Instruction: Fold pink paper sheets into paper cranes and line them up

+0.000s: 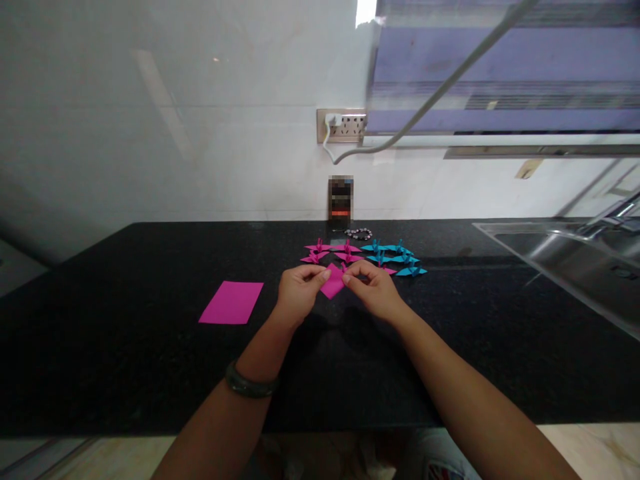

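Note:
A small folded square of pink paper (333,283) is held up over the dark counter, standing on one corner like a diamond. My left hand (300,291) pinches its left corner between thumb and fingers. At its right corner, my right hand (373,288) grips it the same way. Just beyond my hands stand several pink paper cranes (346,256) and, to their right, several blue paper cranes (380,258). My hands partly hide the nearest pink ones. A flat pink paper sheet (231,303) lies on the counter to the left of my left hand.
Behind the cranes lies a beaded bracelet (359,234). A blurred, phone-like upright object (341,202) leans on the wall. A steel sink (575,260) is set into the black counter (125,347) at right. A cable (415,120) hangs near the wall socket (341,126).

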{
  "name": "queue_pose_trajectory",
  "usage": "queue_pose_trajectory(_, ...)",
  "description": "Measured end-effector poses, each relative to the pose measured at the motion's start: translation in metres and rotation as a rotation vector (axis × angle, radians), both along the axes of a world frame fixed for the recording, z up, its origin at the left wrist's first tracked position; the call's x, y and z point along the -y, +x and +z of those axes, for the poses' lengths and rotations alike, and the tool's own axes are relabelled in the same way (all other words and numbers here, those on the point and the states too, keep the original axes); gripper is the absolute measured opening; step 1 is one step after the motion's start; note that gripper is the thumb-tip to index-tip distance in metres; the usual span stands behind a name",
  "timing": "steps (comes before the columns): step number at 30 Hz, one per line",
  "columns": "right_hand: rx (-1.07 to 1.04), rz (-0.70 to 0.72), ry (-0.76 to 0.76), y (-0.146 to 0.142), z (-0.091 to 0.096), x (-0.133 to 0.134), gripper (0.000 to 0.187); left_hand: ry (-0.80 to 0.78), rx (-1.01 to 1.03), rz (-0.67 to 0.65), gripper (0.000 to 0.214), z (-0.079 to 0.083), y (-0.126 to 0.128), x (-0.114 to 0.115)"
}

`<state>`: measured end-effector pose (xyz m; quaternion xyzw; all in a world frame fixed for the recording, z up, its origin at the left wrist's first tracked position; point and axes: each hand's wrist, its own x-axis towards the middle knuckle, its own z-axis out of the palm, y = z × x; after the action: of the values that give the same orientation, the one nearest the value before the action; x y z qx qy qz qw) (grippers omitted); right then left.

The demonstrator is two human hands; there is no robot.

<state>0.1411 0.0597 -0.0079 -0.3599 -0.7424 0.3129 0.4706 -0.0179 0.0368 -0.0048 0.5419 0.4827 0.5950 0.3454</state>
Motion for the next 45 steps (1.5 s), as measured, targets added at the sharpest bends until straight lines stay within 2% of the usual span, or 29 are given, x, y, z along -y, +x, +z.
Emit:
queue_pose_trajectory(5,0.021,-0.001,-0.003,0.001,0.001,0.0,0.009,-0.036,-0.013,-0.043,0.019,0.0,0.0,0.0)
queue_pose_trajectory(8,0.075,0.022,0.034,0.003,0.003,-0.001,0.008,-0.073,-0.104,-0.132,0.019,0.001,-0.003,-0.001)
queue_pose_trajectory(12,0.162,0.127,0.099,0.006,0.006,0.001,0.006,-0.078,-0.256,-0.201,0.022,0.003,-0.004,0.0)
queue_pose_trajectory(16,0.165,0.139,0.076,0.004,0.006,0.002,0.006,-0.015,-0.372,-0.177,0.024,0.006,-0.002,0.003)
queue_pose_trajectory(21,0.14,0.153,0.045,0.0,0.002,0.001,0.016,0.029,-0.41,-0.11,0.023,0.006,0.0,0.005)
queue_pose_trajectory(25,0.11,0.149,0.037,0.0,0.002,-0.001,0.015,0.078,-0.396,-0.045,0.021,0.004,0.0,0.004)
queue_pose_trajectory(32,0.026,0.124,-0.077,0.003,0.002,-0.005,0.011,0.128,-0.375,0.006,0.021,0.004,0.001,0.004)
queue_pose_trajectory(37,-0.117,0.083,-0.235,-0.001,-0.002,-0.005,0.013,0.116,-0.345,0.052,0.021,0.002,0.005,0.004)
queue_pose_trajectory(41,-0.249,0.045,-0.342,-0.005,-0.004,-0.005,0.015,0.078,-0.333,0.036,0.022,-0.002,0.008,0.004)
queue_pose_trajectory(45,-0.296,0.033,-0.357,-0.007,-0.005,-0.005,0.016,0.084,-0.359,0.016,0.022,-0.002,0.009,0.005)
